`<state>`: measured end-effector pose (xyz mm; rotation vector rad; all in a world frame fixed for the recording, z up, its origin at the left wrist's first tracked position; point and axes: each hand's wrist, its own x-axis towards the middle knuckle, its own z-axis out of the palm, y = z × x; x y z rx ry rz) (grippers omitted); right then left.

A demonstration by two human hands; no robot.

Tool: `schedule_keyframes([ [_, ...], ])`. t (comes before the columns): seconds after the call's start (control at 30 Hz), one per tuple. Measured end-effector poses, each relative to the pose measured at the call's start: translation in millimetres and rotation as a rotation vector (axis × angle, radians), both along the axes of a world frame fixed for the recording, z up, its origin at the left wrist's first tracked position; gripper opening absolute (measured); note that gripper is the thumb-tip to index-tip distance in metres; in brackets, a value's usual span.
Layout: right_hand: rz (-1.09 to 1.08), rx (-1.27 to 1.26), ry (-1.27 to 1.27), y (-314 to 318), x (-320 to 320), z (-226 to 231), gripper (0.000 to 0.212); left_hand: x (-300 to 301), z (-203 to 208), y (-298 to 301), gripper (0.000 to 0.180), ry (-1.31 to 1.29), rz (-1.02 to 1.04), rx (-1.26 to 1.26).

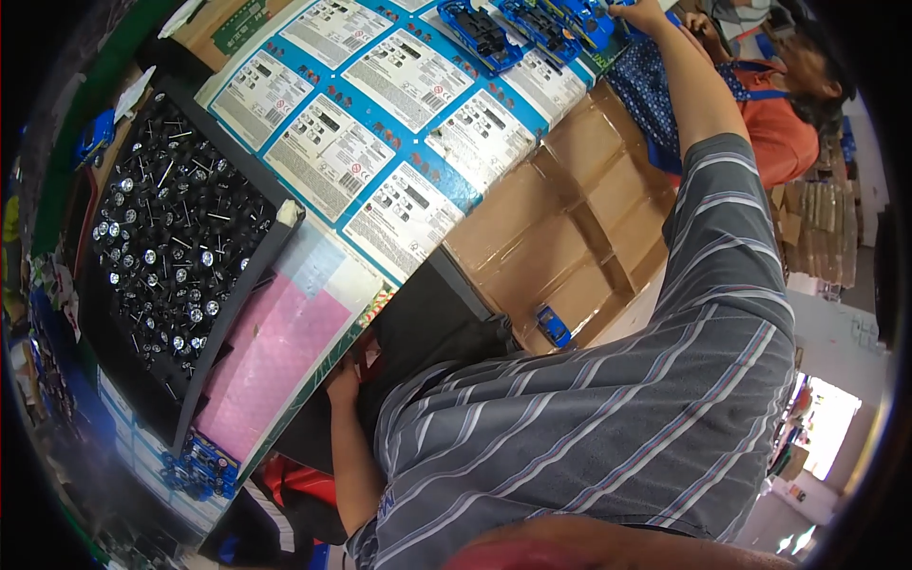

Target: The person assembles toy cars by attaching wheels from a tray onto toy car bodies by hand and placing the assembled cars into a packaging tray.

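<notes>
My right arm stretches to the top right, where my right hand (642, 13) has its fingers closed at the end of a row of blue toy cars. In that row a blue toy car (482, 36) lies with its black underside up, and another blue toy car (543, 30) is beside it. The row rests on a blue and white printed sheet (404, 81). My left hand (344, 376) is low at the table's near edge, next to dark cloth; its fingers are mostly hidden.
A black tray (249, 152) full of wheels on axles stands on the left. Beside it lies a pink sheet (275, 356). Blue toy cars (204, 467) cluster lower left. A compartmented cardboard box (513, 242) holds one blue toy car (553, 326). Another person (774, 123) sits at right.
</notes>
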<state>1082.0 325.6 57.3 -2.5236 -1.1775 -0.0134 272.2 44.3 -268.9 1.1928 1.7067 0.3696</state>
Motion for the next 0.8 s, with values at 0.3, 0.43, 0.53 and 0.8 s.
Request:
schedule_keyframes([
  [0.3, 0.093, 0.417, 0.05, -1.3, 48.3, -11.7, 0.058, 21.3, -20.4, 21.8, 0.017, 0.086, -0.174, 0.303],
  [0.43, 0.144, 0.624, -0.103, -99.3, -69.8, -57.1, 0.035, 66.3, 82.7, 37.8, 0.02, 0.014, -0.216, 0.056],
  [0.53, 0.267, 0.579, -0.126, -229.4, -168.9, -113.6, 0.016, 64.8, 64.1, 34.7, 0.016, -0.179, -0.148, 0.111],
  [0.8, 0.197, -0.473, 0.171, -482.4, -340.4, -231.6, 0.065, 39.6, 4.0, 43.1, 0.017, 0.128, -0.358, 0.102],
])
